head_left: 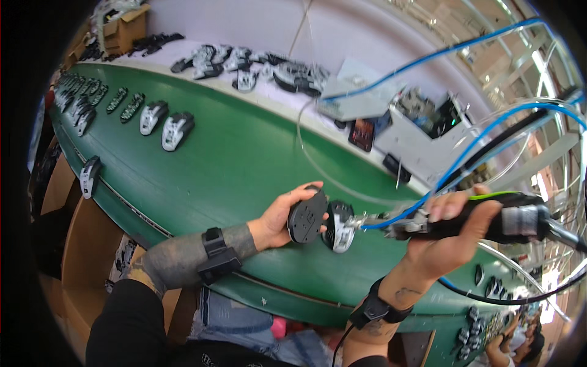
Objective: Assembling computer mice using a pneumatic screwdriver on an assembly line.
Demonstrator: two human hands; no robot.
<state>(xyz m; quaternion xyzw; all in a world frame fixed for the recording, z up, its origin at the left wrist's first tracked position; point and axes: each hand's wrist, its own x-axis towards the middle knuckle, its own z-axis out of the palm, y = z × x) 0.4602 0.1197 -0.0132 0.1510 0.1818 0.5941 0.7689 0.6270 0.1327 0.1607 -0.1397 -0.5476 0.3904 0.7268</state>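
Pinching a black plate (307, 217), the left grip (276, 220) lies at nine o'clock from the right grip (447, 249), closed around a tool (516, 222).

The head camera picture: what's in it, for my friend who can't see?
A person's left hand holds a flat, dark oval part while their right hand grips a black handheld tool, its tip near a grey-and-black piece on a green work surface. More similar pieces are spread toward the left.
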